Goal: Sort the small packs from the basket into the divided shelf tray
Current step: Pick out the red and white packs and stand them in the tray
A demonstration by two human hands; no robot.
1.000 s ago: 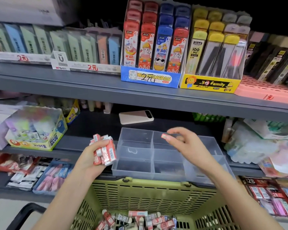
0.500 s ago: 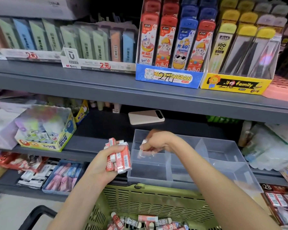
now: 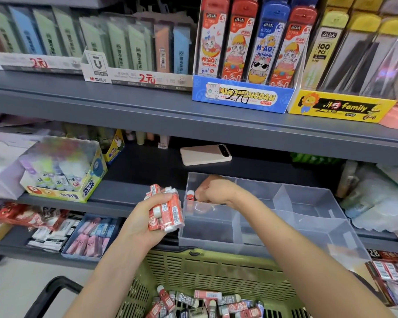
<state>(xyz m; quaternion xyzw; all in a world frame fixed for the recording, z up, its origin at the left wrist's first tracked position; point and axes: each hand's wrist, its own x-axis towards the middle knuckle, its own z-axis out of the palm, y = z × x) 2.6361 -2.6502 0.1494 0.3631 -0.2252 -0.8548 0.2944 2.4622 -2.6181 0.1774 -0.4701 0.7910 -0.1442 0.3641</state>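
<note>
A clear divided tray (image 3: 308,203) sits on the lower shelf, its front edge over the green basket (image 3: 216,269). My left hand (image 3: 145,216) grips a bunch of red-and-white small packs (image 3: 167,211) just left of the tray. My right hand (image 3: 213,189) reaches into the tray's back-left compartment with curled fingers, pinching one red pack (image 3: 190,195) that stands against the left wall. Several more packs (image 3: 202,304) lie loose in the bottom of the basket.
A beige phone (image 3: 205,154) lies on the shelf behind the tray. A glue-stick box (image 3: 62,173) stands to the left, plastic bags (image 3: 381,203) to the right. Display boxes (image 3: 241,95) line the upper shelf. The basket's black handle (image 3: 48,292) is at lower left.
My right hand has crossed from the tray's middle to its back-left compartment and now has a red pack there. My left hand kept its bunch. The view shifted left.
</note>
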